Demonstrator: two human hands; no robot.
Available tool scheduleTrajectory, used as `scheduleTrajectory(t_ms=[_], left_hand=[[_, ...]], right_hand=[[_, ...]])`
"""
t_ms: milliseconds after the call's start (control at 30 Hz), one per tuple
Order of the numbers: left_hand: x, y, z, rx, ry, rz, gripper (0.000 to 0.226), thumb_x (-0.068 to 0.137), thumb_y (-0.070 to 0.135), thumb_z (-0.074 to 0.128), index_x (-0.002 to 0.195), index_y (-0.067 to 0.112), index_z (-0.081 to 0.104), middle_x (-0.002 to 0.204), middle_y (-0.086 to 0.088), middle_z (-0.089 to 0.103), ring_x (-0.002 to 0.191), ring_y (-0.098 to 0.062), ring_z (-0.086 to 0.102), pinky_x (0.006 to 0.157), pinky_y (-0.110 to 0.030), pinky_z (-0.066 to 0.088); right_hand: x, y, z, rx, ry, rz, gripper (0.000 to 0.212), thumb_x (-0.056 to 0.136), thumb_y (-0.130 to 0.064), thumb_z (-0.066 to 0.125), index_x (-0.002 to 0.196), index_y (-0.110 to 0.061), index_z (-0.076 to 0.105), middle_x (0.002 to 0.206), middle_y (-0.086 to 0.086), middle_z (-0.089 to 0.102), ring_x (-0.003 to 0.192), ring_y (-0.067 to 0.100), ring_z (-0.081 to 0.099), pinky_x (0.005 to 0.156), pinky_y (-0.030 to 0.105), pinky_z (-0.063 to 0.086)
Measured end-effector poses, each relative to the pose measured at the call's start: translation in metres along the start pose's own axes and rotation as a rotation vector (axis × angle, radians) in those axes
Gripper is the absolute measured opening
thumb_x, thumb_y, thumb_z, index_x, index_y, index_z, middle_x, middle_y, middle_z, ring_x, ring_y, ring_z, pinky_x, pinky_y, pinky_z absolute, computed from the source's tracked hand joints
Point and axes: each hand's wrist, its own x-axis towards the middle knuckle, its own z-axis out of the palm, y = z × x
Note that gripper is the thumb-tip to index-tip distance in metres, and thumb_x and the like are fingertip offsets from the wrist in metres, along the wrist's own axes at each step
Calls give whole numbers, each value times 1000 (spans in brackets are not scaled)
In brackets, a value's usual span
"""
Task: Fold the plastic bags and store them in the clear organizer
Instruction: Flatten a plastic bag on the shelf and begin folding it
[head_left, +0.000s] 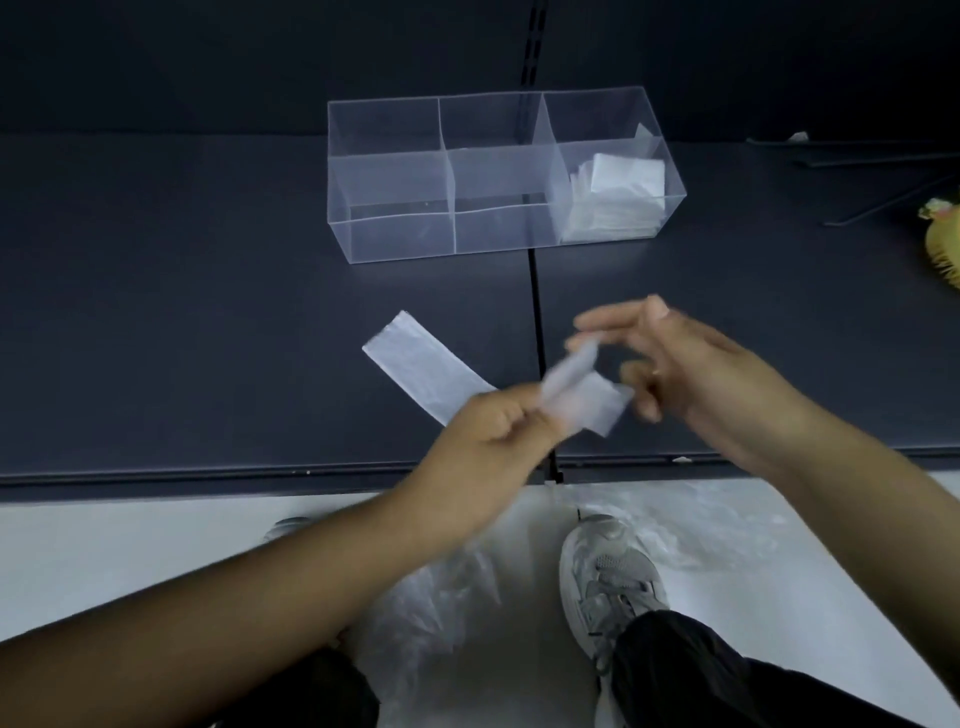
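Note:
A long folded strip of clear plastic bag (421, 371) lies on the dark shelf, its near end lifted and blurred. My left hand (488, 441) pinches that near end between curled fingers. My right hand (691, 369) hovers just right of it, index finger and thumb pinching the tip of the raised flap, other fingers loosely bent. The clear organizer (395, 208) stands behind, with three compartments. Its right compartment holds a stack of folded bags (618, 197); the left and middle ones show nothing inside.
Loose crumpled plastic bags (441, 597) lie on the pale floor by my grey shoe (608, 577). A yellow object (943, 234) sits at the shelf's right edge. A dark upright rail (535, 291) runs down the shelf's middle.

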Motion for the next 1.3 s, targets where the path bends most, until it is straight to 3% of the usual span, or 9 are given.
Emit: scheduleTrajectory(t_ms=[133, 300, 533, 700, 800, 900, 1033, 1200, 1300], left_hand=[[13, 2, -27, -356, 43, -158, 35, 92, 28, 49, 119, 12, 65, 121, -8, 67, 120, -25, 59, 108, -45, 40], [26, -13, -62, -494, 169, -219, 29, 101, 17, 41, 114, 9, 65, 115, -11, 70, 104, -18, 68, 91, -32, 54], [44, -27, -105, -355, 514, -338, 21, 100, 16, 50, 92, 6, 67, 83, -7, 70, 63, -10, 70, 60, -23, 58], [35, -29, -112, 220, 759, 48, 23, 99, 6, 46, 114, 1, 63, 99, -8, 69, 89, -17, 68, 85, -25, 54], [14, -37, -80, 822, 354, 423, 36, 93, 22, 57, 127, 10, 60, 128, 0, 59, 119, -8, 51, 105, -11, 31], [3, -58, -54, 1017, -44, 329, 88, 85, 54, 62, 151, 13, 22, 154, 10, 13, 140, 5, 2, 110, -4, -5], [0, -71, -48, 1133, 16, 356, 82, 90, 47, 59, 150, 9, 18, 158, 1, 9, 146, -9, 6, 116, -16, -6], [-2, -63, -47, 881, 193, 418, 37, 99, 30, 49, 129, 10, 60, 117, 3, 67, 109, -8, 59, 94, -18, 43], [1, -59, -56, 538, 246, 160, 47, 94, 45, 42, 93, 6, 67, 66, 13, 52, 60, -2, 47, 60, -30, 43]], right_hand=[[27, 22, 16, 111, -389, 248, 73, 85, -67, 9, 100, -29, 69, 90, -4, 71, 46, 12, 37, 48, 21, 34], [30, 42, 27, -271, -244, 211, 24, 94, -32, 57, 101, -10, 62, 68, 1, 65, 49, 12, 51, 51, 25, 45], [32, 50, 33, -284, -41, 268, 8, 91, -7, 62, 98, -7, 59, 69, 1, 70, 43, 12, 54, 42, 23, 43], [36, 48, 32, -270, -41, 305, 12, 89, -5, 64, 99, -6, 58, 72, 4, 72, 44, 14, 58, 40, 23, 44], [38, 47, 33, -261, -42, 315, 12, 89, -5, 64, 99, -7, 57, 72, 5, 72, 46, 15, 61, 40, 22, 44], [37, 44, 34, -234, -42, 338, 13, 89, -6, 64, 100, -8, 57, 70, 3, 71, 49, 14, 62, 41, 21, 44], [33, 32, 36, -52, -5, 444, 16, 93, -13, 60, 107, -7, 58, 76, 8, 67, 51, 12, 62, 44, 20, 44], [25, 2, 36, 122, -36, 383, 23, 91, -16, 59, 112, -6, 58, 86, 12, 74, 50, 15, 62, 41, 20, 44], [30, -2, 28, -122, 61, 171, 28, 89, -12, 63, 116, -17, 57, 98, 4, 74, 59, 11, 62, 50, 19, 45]])
